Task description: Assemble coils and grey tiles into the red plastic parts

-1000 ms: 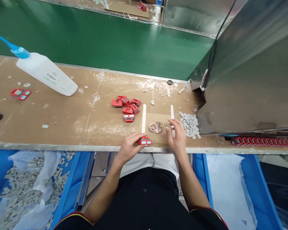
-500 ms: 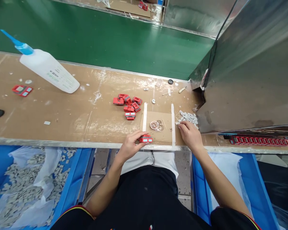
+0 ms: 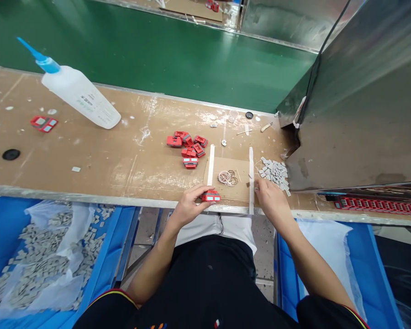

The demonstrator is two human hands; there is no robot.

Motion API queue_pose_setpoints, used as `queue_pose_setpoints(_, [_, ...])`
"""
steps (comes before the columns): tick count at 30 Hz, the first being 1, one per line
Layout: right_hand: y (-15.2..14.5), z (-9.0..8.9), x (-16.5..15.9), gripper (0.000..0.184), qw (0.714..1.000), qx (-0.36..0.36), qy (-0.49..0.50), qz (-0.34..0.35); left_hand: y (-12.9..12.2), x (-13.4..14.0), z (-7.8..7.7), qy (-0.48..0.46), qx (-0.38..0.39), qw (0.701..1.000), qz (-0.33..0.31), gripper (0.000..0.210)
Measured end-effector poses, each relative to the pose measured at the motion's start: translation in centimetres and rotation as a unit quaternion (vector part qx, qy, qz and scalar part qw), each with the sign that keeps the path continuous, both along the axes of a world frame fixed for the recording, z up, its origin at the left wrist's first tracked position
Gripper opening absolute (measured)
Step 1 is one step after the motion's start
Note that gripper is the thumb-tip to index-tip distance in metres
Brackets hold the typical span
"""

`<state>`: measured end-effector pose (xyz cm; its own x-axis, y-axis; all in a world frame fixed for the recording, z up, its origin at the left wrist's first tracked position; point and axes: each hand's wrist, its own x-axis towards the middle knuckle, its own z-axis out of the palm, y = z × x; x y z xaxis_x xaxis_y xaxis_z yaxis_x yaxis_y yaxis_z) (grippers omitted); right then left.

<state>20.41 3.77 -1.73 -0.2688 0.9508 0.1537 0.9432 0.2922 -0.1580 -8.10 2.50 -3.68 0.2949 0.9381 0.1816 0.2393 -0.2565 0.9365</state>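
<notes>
My left hand [image 3: 188,206] is closed around a small red toy vehicle piece [image 3: 211,196] with pale windows, held at the table's front edge. Thumb and fingers of my right hand [image 3: 270,198] are pinched together beside the right white tape strip [image 3: 251,183]; whatever is between the fingertips is too small to make out. Just beyond that hand lies a pile of small grey tiles [image 3: 274,172]. Between the hands, a small round clear dish [image 3: 223,177] sits on a cardboard mat [image 3: 233,194], with brown glue-like smears around it. Several more red vehicle pieces [image 3: 189,152] are heaped behind my left hand.
A white bottle with a blue nozzle [image 3: 84,98] lies at the left. Blue bins [image 3: 106,256] flank my lap, the left one holding many grey tiles. At the right stand a metal housing [image 3: 356,114] and a row of red pieces [image 3: 380,205]. Beyond runs a green surface [image 3: 192,64].
My right hand has drawn back from the grey tile pile toward the tape strip, its fingertips now pinched. My left hand still holds the red piece. The whole view has shifted slightly.
</notes>
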Motion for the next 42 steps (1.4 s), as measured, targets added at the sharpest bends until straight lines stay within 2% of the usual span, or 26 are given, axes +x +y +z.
queue_pose_setpoints(7, [0.5,-0.3,0.1,0.028,0.993,0.036,0.106,0.024,0.0,-0.1,-0.2,-0.001,-0.002,1.000,-0.004,0.030])
queue_pose_setpoints(12, [-0.4,1.8,-0.7,0.022,0.977,0.043,0.207,0.001,0.0,-0.4,-0.3,-0.013,-0.011,1.000,-0.021,0.032])
queue_pose_setpoints(16, [-1.8,4.1,-3.2,0.015,0.953,-0.017,0.299,0.039,-0.2,-0.7,-0.7,-0.055,-0.039,0.996,-0.059,0.040])
queue_pose_setpoints(19, [-2.6,4.7,-5.7,0.018,0.926,-0.089,0.358,0.084,-0.3,-0.7,-0.9,-0.088,-0.079,0.991,-0.069,0.039])
queue_pose_setpoints(23, [-2.7,3.8,-8.1,0.019,0.894,-0.141,0.413,0.097,-0.2,-0.7,-1.0,-0.078,-0.064,0.992,-0.077,0.024])
queue_pose_setpoints(30, [-2.5,1.5,-9.3,0.017,0.857,-0.195,0.477,0.017,0.0,-0.9,-0.9,-0.064,-0.042,0.993,-0.087,0.022])
queue_pose_setpoints(34, [-2.5,1.4,-9.3,0.018,0.870,-0.181,0.458,0.028,0.0,-1.0,-0.8,-0.042,-0.030,0.995,-0.091,0.022])
queue_pose_setpoints(38, [-2.7,2.2,-9.3,0.018,0.913,-0.148,0.373,0.073,0.0,-1.0,-0.7,-0.014,-0.013,0.995,-0.093,0.016])
queue_pose_setpoints(42, [-3.8,2.8,-9.5,0.030,0.960,-0.109,0.240,0.097,-0.1,-1.0,-0.4,0.011,-0.017,0.995,-0.094,0.013])
